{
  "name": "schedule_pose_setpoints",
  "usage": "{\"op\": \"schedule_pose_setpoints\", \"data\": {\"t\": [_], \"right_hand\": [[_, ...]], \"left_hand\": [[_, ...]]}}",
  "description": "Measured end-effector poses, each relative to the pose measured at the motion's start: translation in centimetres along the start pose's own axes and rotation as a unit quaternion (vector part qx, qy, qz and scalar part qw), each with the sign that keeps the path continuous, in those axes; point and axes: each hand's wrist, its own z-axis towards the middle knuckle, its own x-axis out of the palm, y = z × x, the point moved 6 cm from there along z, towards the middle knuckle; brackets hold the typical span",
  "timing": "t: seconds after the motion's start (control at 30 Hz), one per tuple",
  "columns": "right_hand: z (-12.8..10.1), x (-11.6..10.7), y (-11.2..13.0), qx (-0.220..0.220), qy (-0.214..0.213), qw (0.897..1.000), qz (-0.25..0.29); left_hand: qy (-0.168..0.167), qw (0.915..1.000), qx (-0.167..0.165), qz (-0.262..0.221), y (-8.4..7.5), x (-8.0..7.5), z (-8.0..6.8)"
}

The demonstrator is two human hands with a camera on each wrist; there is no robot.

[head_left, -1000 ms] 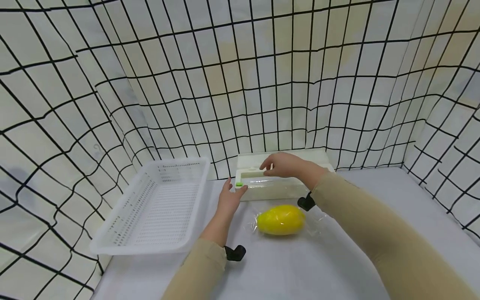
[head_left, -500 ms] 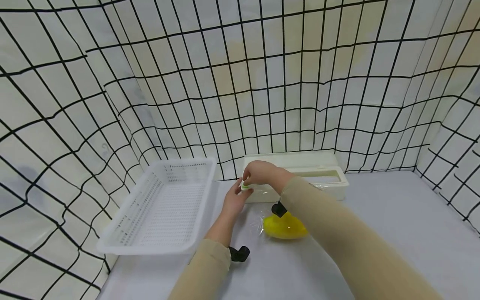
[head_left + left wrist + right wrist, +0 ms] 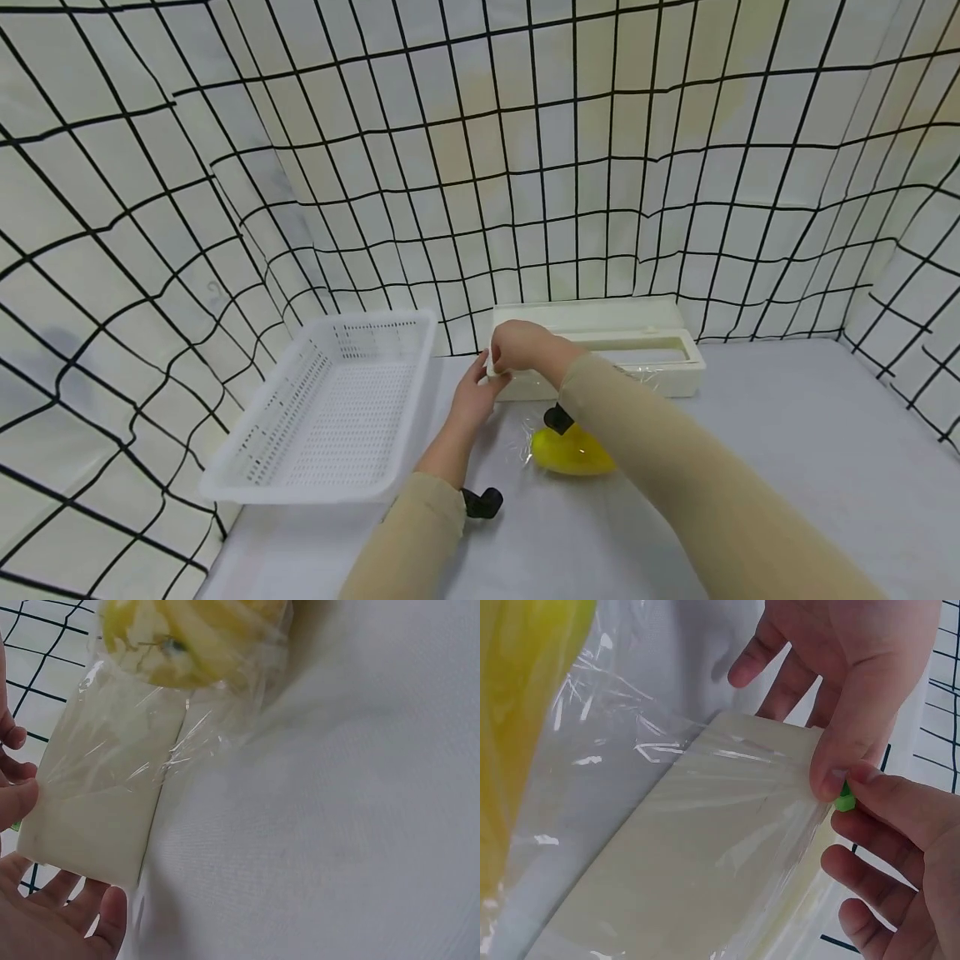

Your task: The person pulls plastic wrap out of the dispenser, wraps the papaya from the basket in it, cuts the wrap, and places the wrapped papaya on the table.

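Note:
A long cream cling film dispenser (image 3: 678, 379) lies on the table with its lid raised, clear film (image 3: 142, 742) drawn over its front. My left hand (image 3: 472, 396) holds its left end; in the right wrist view the left thumb (image 3: 847, 742) presses at the front edge and the fingers lie round the end. Against that thumb, my right hand (image 3: 900, 855) pinches a small green slide cutter (image 3: 845, 801) between thumb and forefinger. A yellow oval fruit-like thing (image 3: 572, 452), wrapped in film, lies in front of the dispenser, partly hidden by the right forearm.
A white perforated plastic basket (image 3: 427, 400) stands on the left of the white-covered table (image 3: 780, 450). Black grid netting over pale cloth (image 3: 555, 192) encloses the back and sides. A black camera mount (image 3: 482, 503) juts from the left wrist.
My right hand has moved left along the dispenser to its left end and now pinches the green cutter. My left hand stays at that end; its thumb and fingers have drawn closer.

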Motion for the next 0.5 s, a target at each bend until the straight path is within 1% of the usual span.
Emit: {"op": "schedule_pose_setpoints", "data": {"t": [0.13,0.23,0.4,0.5], "right_hand": [[0.07,0.06,-0.20,-0.008,-0.001,1.000,-0.018],[0.09,0.29,-0.50,-0.011,-0.005,1.000,-0.020],[-0.37,0.26,-0.64,-0.022,-0.008,0.999,-0.027],[-0.65,0.02,-0.61,-0.032,-0.009,0.999,-0.034]], "left_hand": [[-0.009,1.0000,0.002,-0.003,-0.11,-0.04,0.04],[-0.009,0.9999,0.000,-0.006,-0.17,0.03,0.06],[0.001,0.9997,-0.007,-0.021,-0.27,0.22,0.03],[0.010,0.9994,-0.017,-0.028,-0.30,0.33,0.17]]}}
